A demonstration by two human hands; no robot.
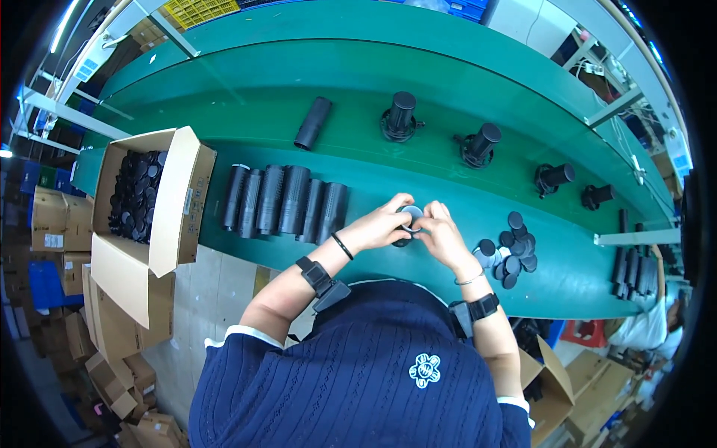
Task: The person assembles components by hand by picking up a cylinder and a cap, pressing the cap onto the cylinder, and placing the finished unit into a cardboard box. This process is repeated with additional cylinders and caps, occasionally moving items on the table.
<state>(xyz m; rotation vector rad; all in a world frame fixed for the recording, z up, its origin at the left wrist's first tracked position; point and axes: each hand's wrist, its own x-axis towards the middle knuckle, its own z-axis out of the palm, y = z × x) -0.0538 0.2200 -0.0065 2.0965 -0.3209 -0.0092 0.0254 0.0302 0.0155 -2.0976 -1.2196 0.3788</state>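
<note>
Above the near part of the green bench, my left hand [382, 224] and my right hand [445, 236] are closed around a dark cylinder with a pale round rim [413, 212]. Its rim faces up, thumbs and fingers pressing at both sides; most of its body is hidden. Left of my left hand, several black ribbed tubes [293, 200] lie side by side. Right of my right hand, black round discs [515, 246] are loosely piled, a few of them pale. A single black tube [314, 123] lies farther back.
An open cardboard box [196, 196] full of black discs stands at the bench's left end. Several black round-based fittings with upright cylinders [402, 112] sit along the green bench [448, 194]. More black tubes [635, 270] lie far right. Cartons [134, 313] stack below left.
</note>
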